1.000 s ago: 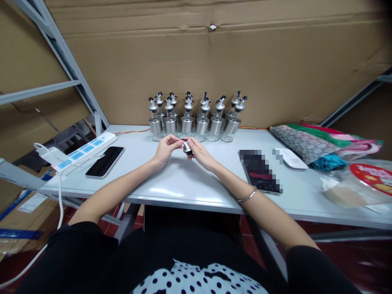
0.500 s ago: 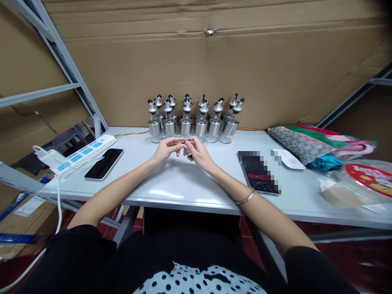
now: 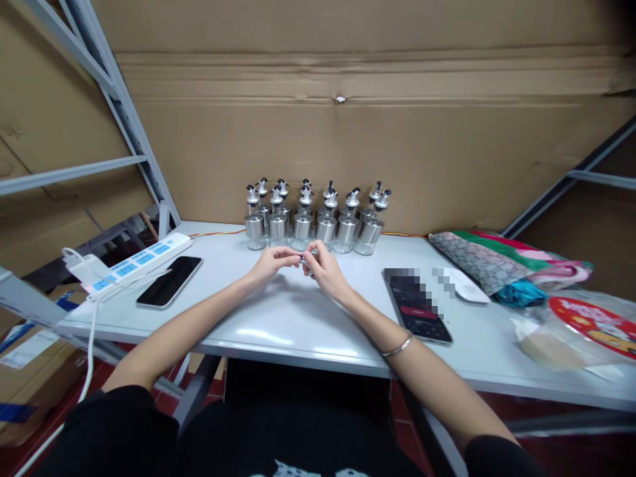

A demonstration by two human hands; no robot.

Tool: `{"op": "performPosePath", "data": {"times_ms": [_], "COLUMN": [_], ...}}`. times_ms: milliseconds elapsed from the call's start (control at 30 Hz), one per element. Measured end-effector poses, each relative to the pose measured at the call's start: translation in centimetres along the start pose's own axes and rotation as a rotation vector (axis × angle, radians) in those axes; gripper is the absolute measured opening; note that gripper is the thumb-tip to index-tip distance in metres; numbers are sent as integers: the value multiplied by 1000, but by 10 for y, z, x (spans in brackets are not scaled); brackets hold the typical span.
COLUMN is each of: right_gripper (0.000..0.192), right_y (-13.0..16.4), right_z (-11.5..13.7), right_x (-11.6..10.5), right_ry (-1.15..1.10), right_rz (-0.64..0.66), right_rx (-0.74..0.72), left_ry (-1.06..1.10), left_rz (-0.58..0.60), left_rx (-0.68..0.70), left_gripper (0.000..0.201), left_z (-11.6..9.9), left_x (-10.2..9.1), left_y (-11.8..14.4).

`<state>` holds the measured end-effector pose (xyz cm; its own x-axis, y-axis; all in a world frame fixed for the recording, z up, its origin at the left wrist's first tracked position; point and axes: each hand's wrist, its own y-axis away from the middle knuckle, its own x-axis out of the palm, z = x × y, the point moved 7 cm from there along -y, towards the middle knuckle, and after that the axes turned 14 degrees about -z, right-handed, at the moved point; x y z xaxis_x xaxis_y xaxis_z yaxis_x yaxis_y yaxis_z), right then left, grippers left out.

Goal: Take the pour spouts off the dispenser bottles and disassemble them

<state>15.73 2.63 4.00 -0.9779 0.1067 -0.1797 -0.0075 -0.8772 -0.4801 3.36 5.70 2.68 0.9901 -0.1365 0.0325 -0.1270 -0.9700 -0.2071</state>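
At twelve o'clock, a small, half-hidden silvery-and-dark piece (image 3: 305,263) is pinched by the left hand (image 3: 268,265) and right hand (image 3: 324,270); fingertip adjustment seems underway, steadiness being required.

Single view, from my head, forward and down: left hand (image 3: 271,264), right hand (image 3: 326,270) near, table (image 3: 303,311) below, cardboard (image 3: 318,142) beyond.

small silver-and-black piece (image 3: 305,262) mostly hidden by bare right hand (image 3: 324,271), clear red-labelled plastic tub (image 3: 586,328) cut off right, back-row glass-and-steel bottles (image 3: 263,188) half hidden

Brown cardboard (image 3: 342,142) behind pale table (image 3: 298,318)
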Motion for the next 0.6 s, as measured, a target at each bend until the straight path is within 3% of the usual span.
{"op": "performPosePath", "data": {"times_ms": [267, 433, 600], "right_gripper": [28, 32, 34], "right_y": [-2, -2, -2], "right_z": [1, -2, -4], "right_x": [-2, 0, 3], "right_ry": [-34, -104, -179], "right_rz": [-20, 4, 33], "right_rx": [6, 95, 191], "left_ry": [-23, -43, -85], "left_rz": [63, 99, 111], "left_rx": [-55, -106, -51], "left_gripper": [34, 42, 44], "left_z": [5, 8, 5], "left_x": [3, 5, 7], "left_y": [2, 4, 4]}}
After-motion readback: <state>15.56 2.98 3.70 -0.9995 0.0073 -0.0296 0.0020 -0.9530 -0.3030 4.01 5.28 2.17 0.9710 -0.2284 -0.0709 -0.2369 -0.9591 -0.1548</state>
